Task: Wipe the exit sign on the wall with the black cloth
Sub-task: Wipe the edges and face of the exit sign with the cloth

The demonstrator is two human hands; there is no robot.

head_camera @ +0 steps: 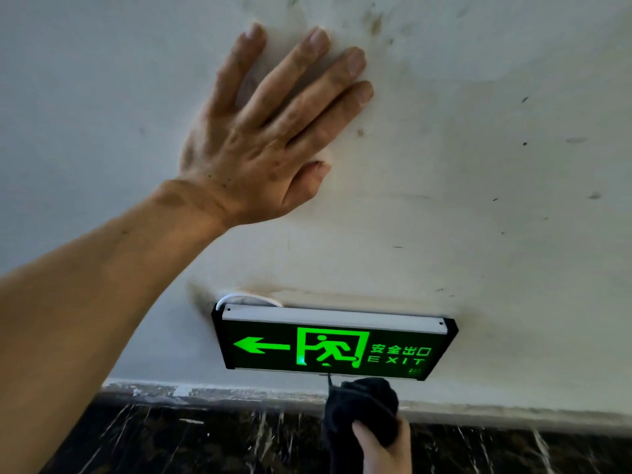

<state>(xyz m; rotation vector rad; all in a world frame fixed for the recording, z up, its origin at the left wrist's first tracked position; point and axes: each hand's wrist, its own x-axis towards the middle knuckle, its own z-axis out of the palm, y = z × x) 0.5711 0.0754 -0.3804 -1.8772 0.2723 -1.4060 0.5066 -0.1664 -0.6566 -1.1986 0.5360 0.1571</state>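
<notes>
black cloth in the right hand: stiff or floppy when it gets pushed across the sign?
Probably floppy: the black cloth is bunched into a soft wad in the right hand, with a loose strand sticking up. It should mould to the exit sign face rather than skid. Likely light, since a few fingers hold it.

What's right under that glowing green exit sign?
Just below the exit sign, the right hand holds a bunched black cloth near its bottom edge. Beneath runs white wall, then dark marble. The cloth covers part of that strip.
</notes>
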